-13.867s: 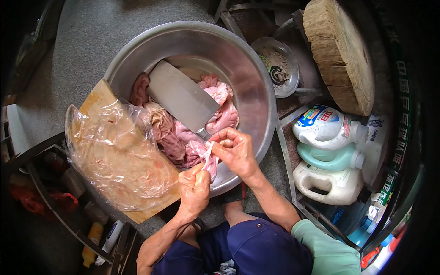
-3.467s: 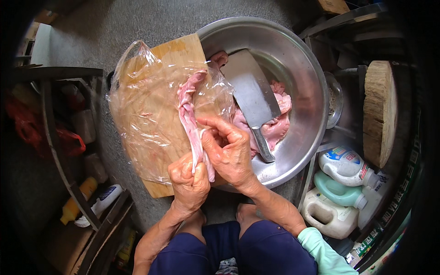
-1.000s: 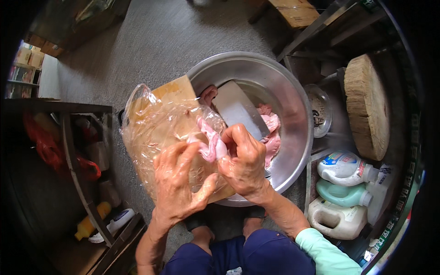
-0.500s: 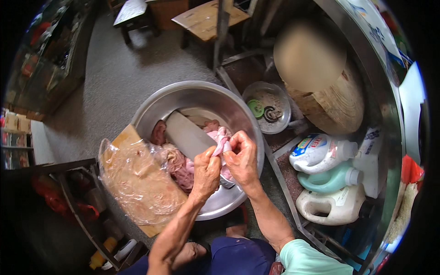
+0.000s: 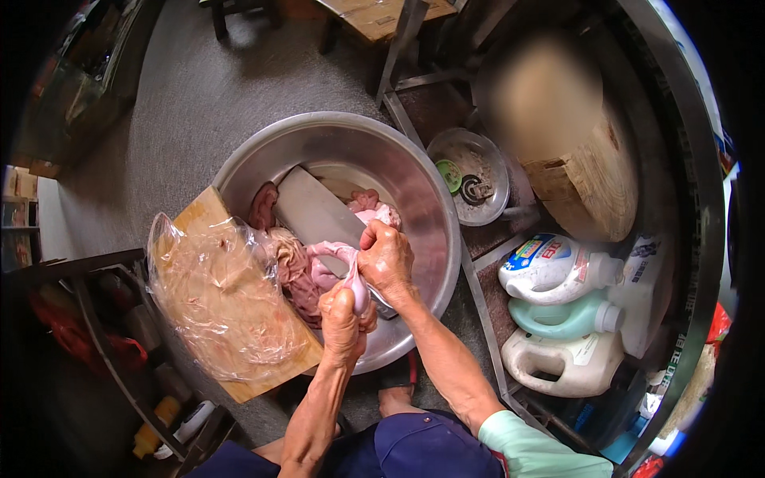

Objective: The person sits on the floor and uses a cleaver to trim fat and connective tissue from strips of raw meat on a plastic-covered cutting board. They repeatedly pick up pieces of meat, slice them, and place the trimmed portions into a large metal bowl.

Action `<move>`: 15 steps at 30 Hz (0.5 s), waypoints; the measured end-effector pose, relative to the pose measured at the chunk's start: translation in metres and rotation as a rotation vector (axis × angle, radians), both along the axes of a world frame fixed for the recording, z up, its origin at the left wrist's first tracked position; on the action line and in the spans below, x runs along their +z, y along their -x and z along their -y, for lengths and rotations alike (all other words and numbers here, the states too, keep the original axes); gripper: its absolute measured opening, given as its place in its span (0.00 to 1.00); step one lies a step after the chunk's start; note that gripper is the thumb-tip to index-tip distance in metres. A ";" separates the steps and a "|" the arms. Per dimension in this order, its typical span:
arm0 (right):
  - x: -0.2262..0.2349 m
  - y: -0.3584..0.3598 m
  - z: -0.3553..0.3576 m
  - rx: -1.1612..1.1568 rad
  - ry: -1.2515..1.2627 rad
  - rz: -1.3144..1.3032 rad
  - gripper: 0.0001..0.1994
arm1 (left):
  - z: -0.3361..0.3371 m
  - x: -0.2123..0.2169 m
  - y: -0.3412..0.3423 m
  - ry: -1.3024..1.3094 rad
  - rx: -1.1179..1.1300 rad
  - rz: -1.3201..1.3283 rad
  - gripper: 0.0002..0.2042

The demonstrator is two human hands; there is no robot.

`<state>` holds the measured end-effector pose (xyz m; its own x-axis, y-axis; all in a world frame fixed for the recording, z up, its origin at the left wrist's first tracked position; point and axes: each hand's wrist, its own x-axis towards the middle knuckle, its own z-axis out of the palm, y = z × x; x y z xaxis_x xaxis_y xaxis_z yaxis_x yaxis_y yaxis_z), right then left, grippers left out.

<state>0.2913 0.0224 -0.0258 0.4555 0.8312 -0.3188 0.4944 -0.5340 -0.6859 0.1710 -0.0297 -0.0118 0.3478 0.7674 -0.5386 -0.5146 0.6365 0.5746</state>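
Above a wide metal basin, both my hands grip a length of pink, slippery intestine. My left hand is closed around its lower part, and a smooth pink bulge shows at the thumb. Just above and to the right, my right hand pinches the piece, with the fingertips partly hidden. One strand runs from the hands back to the left. More wrinkled pink and tan offal lies at the basin's left. A broad grey blade, like a cleaver, lies across the basin.
A wooden board under clear plastic overlaps the basin's left rim. To the right are a clear tub with a green lid and several detergent jugs. A thick wooden block stands behind them.
My hands have moved down and left with the intestine. My right hand now sits above the left instead of beside it, and a smooth bulge shows. The view has shifted slightly.
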 end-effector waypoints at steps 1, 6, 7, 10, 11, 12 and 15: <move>-0.002 0.001 -0.002 0.008 0.002 0.024 0.18 | 0.001 -0.006 -0.001 0.003 -0.010 0.007 0.20; -0.012 -0.003 -0.020 0.097 -0.232 0.246 0.21 | -0.002 -0.012 -0.003 0.008 -0.016 0.051 0.24; -0.016 -0.006 -0.023 0.129 -0.302 0.292 0.21 | -0.001 -0.010 -0.004 0.009 -0.017 0.060 0.24; -0.013 -0.018 -0.028 0.116 -0.245 0.286 0.19 | 0.000 0.001 -0.002 0.005 -0.019 0.078 0.25; -0.008 -0.022 -0.029 0.106 -0.208 0.263 0.19 | -0.001 0.005 -0.002 0.003 -0.027 0.083 0.25; -0.003 -0.027 -0.028 0.131 -0.212 0.282 0.19 | 0.000 0.007 -0.003 0.003 -0.036 0.091 0.25; -0.008 -0.032 -0.030 0.177 -0.221 0.276 0.19 | 0.003 0.006 -0.008 0.056 -0.016 0.124 0.24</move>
